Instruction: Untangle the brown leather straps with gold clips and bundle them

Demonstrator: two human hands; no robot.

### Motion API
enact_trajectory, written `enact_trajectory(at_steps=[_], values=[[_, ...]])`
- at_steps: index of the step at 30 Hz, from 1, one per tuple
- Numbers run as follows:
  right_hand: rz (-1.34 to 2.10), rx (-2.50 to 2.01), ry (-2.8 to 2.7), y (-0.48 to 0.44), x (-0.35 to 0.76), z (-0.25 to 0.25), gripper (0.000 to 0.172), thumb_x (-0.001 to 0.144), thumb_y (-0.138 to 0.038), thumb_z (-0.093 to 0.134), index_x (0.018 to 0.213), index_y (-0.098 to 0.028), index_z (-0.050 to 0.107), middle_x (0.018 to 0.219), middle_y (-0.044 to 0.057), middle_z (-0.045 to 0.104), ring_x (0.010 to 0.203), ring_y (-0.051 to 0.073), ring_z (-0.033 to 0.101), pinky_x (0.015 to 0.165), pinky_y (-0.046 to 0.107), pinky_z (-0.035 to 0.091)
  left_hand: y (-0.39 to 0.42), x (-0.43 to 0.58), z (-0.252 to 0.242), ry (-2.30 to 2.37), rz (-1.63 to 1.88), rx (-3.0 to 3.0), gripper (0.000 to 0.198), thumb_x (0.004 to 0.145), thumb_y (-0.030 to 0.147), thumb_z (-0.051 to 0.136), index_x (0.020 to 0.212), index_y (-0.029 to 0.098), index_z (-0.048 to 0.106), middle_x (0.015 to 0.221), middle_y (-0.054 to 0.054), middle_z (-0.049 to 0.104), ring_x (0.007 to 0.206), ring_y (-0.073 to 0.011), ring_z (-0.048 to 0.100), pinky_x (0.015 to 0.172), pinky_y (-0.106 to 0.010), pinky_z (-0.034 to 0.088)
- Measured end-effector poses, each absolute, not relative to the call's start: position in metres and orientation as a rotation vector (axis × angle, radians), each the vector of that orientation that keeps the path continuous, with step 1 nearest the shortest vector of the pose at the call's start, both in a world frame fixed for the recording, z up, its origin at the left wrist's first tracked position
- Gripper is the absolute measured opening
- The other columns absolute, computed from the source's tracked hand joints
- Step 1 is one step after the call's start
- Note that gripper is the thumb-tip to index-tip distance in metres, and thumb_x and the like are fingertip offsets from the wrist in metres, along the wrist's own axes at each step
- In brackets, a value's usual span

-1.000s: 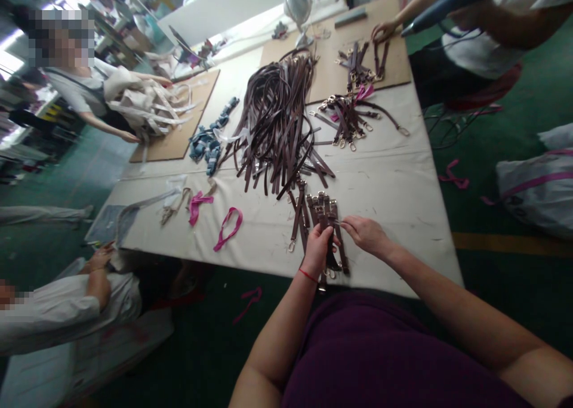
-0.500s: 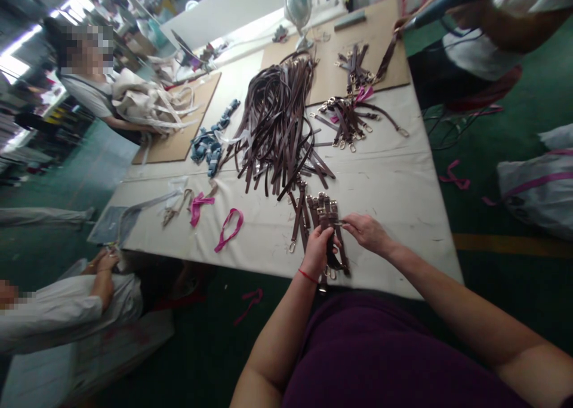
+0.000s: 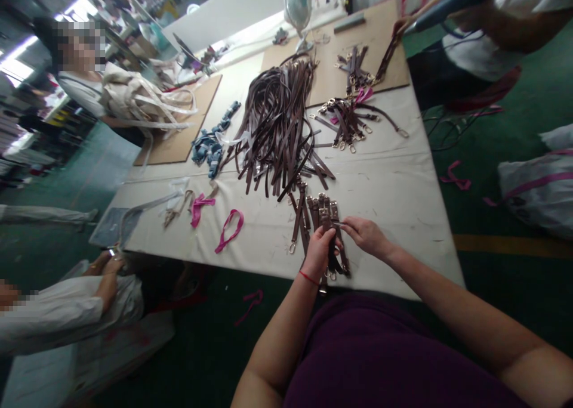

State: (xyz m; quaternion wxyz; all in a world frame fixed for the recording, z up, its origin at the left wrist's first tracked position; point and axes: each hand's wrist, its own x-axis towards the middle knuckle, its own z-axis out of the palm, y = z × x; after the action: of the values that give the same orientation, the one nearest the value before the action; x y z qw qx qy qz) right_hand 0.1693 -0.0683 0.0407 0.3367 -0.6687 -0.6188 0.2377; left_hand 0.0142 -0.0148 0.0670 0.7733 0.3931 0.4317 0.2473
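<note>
My left hand [image 3: 319, 253], a red cord at its wrist, is closed on a dark brown strap [image 3: 326, 218] with metal fittings near the table's front edge. Just right of it, my right hand [image 3: 364, 235] pinches a thin object whose tip touches the strap; it is too small to name. Other short brown straps [image 3: 302, 217] with buckles and clasps lie under and left of my hands. Beyond them is a large pile of long brown straps [image 3: 277, 116]. Another group of short straps [image 3: 347, 121] lies farther back on the right.
Pink ribbons [image 3: 230, 232] and blue bundles [image 3: 208, 148] lie left on the pale table [image 3: 385, 187]. A round mirror [image 3: 298, 5] stands behind. People work at the left and at the upper right, one with a dark blue tool [image 3: 447, 5].
My hands have barely moved at the strap. At the upper left, a person and the beige cloth have shifted slightly left; the lower-left person's hands have moved a little.
</note>
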Motion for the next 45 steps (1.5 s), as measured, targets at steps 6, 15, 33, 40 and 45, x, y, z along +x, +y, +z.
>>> enact_trajectory(at_steps=[6,15,33,40,45], values=[[0.837,-1.561,-1.353,-0.07,0.17,0.039,0.038,0.096,-0.046,0.037,0.077,-0.019,0.056,0.066,-0.001,0.054,0.064,0.015,0.052,0.064,0.026,0.042,-0.011,0.012,0.064,0.917,0.538,0.763,0.036,0.07,0.038,0.07,0.091,0.017,0.051,0.055,0.004,0.054,0.047,-0.01,0.051,0.04,-0.018,0.031],[0.577,-1.762,-1.57,-0.078,0.172,0.041,0.03,0.097,-0.042,0.041,0.091,-0.019,0.059,0.083,0.005,0.063,0.074,0.017,0.056,0.069,0.027,0.04,-0.013,0.014,0.063,0.929,0.531,0.779,0.034,0.071,0.039,0.07,0.088,0.017,0.051,0.055,0.003,0.054,0.048,-0.01,0.052,0.041,-0.018,0.032],[0.512,-2.07,-1.424,-0.07,0.143,0.055,0.031,0.098,-0.039,0.039,0.082,-0.021,0.057,0.079,0.005,0.067,0.07,0.018,0.061,0.061,0.027,0.034,-0.021,0.02,0.062,0.927,0.578,0.832,0.038,0.073,0.042,0.069,0.096,0.018,0.052,0.058,0.004,0.055,0.047,-0.009,0.051,0.042,-0.018,0.035],[0.508,-2.04,-1.405,-0.07,0.143,0.053,0.032,0.098,-0.037,0.038,0.079,-0.021,0.058,0.079,0.005,0.067,0.07,0.018,0.061,0.061,0.027,0.035,-0.022,0.02,0.067,0.949,0.589,0.813,0.042,0.071,0.043,0.07,0.098,0.018,0.051,0.057,0.004,0.054,0.047,-0.0089,0.05,0.041,-0.017,0.034],[0.615,-1.86,-1.316,-0.074,0.149,0.049,0.036,0.098,-0.042,0.037,0.073,-0.022,0.053,0.064,0.001,0.058,0.06,0.016,0.055,0.059,0.026,0.036,-0.02,0.018,0.068,0.945,0.603,0.793,0.032,0.075,0.038,0.067,0.095,0.018,0.052,0.056,0.003,0.055,0.048,-0.0098,0.051,0.042,-0.018,0.034]])
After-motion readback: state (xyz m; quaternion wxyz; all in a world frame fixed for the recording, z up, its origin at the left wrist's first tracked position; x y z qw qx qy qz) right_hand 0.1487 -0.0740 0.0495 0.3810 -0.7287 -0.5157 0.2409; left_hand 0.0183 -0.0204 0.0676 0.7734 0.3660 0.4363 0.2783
